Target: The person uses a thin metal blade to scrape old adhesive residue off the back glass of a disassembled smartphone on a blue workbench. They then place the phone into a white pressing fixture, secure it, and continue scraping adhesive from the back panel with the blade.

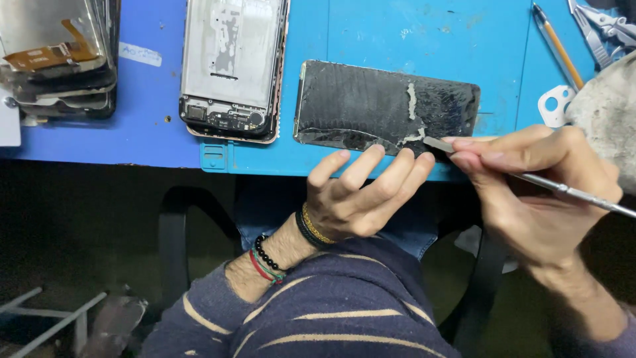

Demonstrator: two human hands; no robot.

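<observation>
An opened phone chassis lies on the blue mat; stacked screens sit left of it (tweezers far right).

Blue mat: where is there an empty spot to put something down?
The blue mat is bare above the cracked black panel, between the opened phone and the pencil. A smaller patch lies between the stacked screens and that phone. The right edge is crowded with tools and both hands.
</observation>
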